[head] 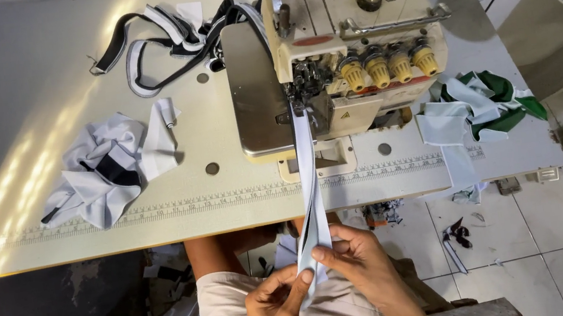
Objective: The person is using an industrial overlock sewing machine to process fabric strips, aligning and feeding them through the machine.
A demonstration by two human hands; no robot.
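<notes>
My left hand [277, 303] and right hand [354, 257] met low in the middle of the frame, over my lap, both pinched closed on the near end of a white fabric strip [308, 176] with a dark edge. The left fingers gripped it from below, the right thumb and forefinger from above, so I judged I was keeping the two layers lined up and the strip taut. From my hands it ran straight up the frame, over the table's near edge, to the presser foot of the overlock sewing machine [347, 48], which sat upper centre with four yellow tension knobs [388, 68] along its front.

A crumpled white and black fabric pile [105, 167] lay at left centre of the table [14, 106], black and white bands [157, 40] were tangled behind the machine at upper left, and a green and white fabric heap [485, 106] rested at the right edge, some of it hanging over. The table's near edge carried a printed ruler; between it and the machine bed the surface was bare, leaving room to feed the strip. Scraps littered the tiled floor [538, 233] at lower right.
</notes>
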